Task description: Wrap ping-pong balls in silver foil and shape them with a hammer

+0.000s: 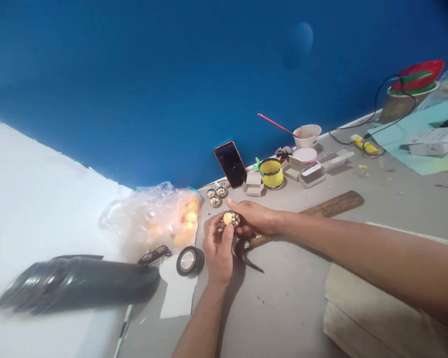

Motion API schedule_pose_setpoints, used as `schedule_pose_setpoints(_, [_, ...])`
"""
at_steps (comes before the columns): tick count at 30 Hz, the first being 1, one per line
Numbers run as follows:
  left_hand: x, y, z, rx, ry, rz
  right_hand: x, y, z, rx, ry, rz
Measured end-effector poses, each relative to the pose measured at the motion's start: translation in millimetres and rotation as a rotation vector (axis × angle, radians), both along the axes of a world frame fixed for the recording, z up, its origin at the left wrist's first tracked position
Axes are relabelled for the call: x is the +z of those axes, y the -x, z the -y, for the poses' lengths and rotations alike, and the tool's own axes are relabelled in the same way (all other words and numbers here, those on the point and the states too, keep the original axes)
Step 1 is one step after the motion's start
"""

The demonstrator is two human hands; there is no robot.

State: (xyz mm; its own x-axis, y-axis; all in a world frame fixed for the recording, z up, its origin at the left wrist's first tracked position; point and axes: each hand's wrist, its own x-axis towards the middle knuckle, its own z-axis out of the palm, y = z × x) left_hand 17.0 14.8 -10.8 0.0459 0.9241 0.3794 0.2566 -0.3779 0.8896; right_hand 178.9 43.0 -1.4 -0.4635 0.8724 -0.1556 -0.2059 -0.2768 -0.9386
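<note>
A small ball, covered partly in shiny mirror tiles, has a bare yellow-orange patch facing me. My left hand grips it from the near left, thumb at its lower edge. From the right, my right hand closes its fingers around the same ball. Below my right hand lies a claw hammer; its dark claw points toward me and its wooden handle runs off to the right, partly behind my forearm. Just beyond my hands sit three finished-looking mirrored balls.
Left stand a clear plastic bag of orange balls, a black tape roll on white card, and a dark cylinder. Along the blue wall are a phone, small open boxes and a yellow cup. Folded cloth lies right.
</note>
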Motion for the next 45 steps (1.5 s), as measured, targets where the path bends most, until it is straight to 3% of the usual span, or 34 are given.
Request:
schedule_pose_setpoints(6, [2.3, -1.6, 2.1, -0.079, -0.004, -0.012, 7.2, -1.2, 5.0, 0.065, 0.049, -0.083])
schedule_pose_setpoints(14, [3.8, -5.4, 4.3, -0.074, -0.062, -0.030, 11.9, 0.9, 9.4, -0.012, -0.133, 0.012])
schedule_pose_setpoints(22, [5.2, -5.0, 5.5, -0.079, -0.065, -0.050, 12.4, -1.2, 7.1, 0.054, 0.046, -0.041])
schedule_pose_setpoints(26, [7.4, -7.1, 5.6, -0.063, -0.087, -0.064, 12.3, 0.0, 5.8, 0.011, 0.017, -0.033])
schedule_pose_setpoints(30, [7.1, -7.7, 5.4, -0.082, -0.029, -0.026, 12.1, -0.1, 6.4, -0.013, -0.076, -0.044])
schedule_pose_setpoints(34, [3.6, -5.5, 4.8, -0.108, 0.050, 0.063, 10.1, -2.3, 6.1, 0.012, -0.051, -0.072])
schedule_pose_setpoints(40, [1.4, -0.9, 4.7, -0.013, -0.093, -0.092, 4.1, -2.8, -2.5, 0.019, -0.021, -0.080])
schedule_pose_setpoints(45, [2.0, 0.0, 5.2, 0.003, -0.197, -0.198, 0.3, -3.6, -10.7, -0.105, -0.048, 0.043])
